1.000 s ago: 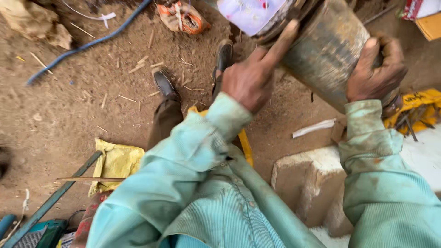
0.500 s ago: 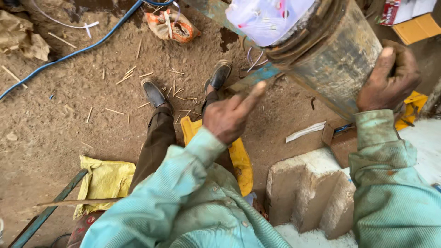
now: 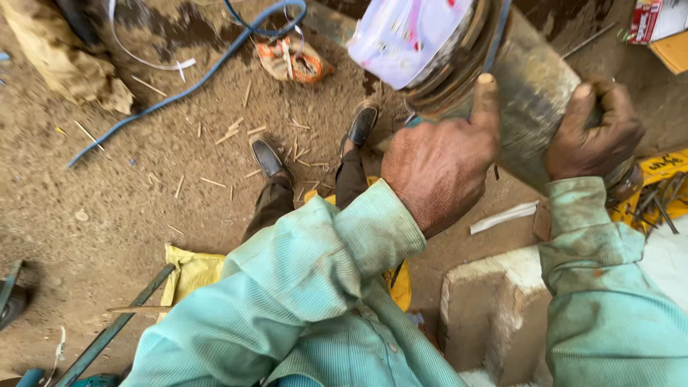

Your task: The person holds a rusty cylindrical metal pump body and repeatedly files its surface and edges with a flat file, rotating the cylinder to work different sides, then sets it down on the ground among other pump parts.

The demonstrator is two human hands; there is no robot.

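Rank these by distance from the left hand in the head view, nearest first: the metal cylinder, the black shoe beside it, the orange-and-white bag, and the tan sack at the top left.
1. Metal cylinder: under the left hand, touching it.
2. Black shoe: just left of the hand, on the dirt.
3. Orange-and-white bag: farther up and left.
4. Tan sack: far top-left corner.

Metal cylinder (image 3: 530, 86) — top edge-cropped

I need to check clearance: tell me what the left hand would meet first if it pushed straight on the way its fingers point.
Probably the grimy metal cylinder: the left hand already rests against it, thumb up its side. Depth is unclear.
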